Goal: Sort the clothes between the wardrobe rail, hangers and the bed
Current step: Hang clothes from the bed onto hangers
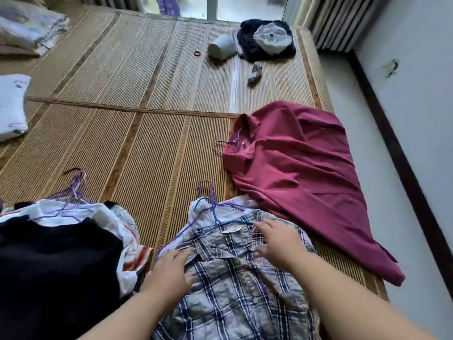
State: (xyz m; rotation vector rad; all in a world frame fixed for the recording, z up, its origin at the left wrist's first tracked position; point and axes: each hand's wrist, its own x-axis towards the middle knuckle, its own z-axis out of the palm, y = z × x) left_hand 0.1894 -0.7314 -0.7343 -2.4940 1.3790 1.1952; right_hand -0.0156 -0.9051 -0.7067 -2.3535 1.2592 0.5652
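Note:
A checked shirt [235, 288] on a blue wire hanger [221, 220] lies on the bed's woven mat [137, 148], just in front of me. My left hand [171, 273] rests on the shirt's left collar and shoulder with fingers spread. My right hand [279, 241] lies flat near the right shoulder, fingertips by the hanger's wire. A purple hanger [206, 190] and a white garment stick out from under the shirt. A maroon shirt [301, 177] on a hanger is spread to the right. At the left lies a pile with a black garment [54, 263] and purple hangers [73, 195].
Dark clothes with a pale garment [267, 39] and an overturned grey hat [221, 47] lie at the mat's far end, with a red hair tie [197, 53] and a grey shoe [255, 73] nearby. Folded bedding [27, 28] and a white pillow [12, 106] sit at the left. The floor runs along the right.

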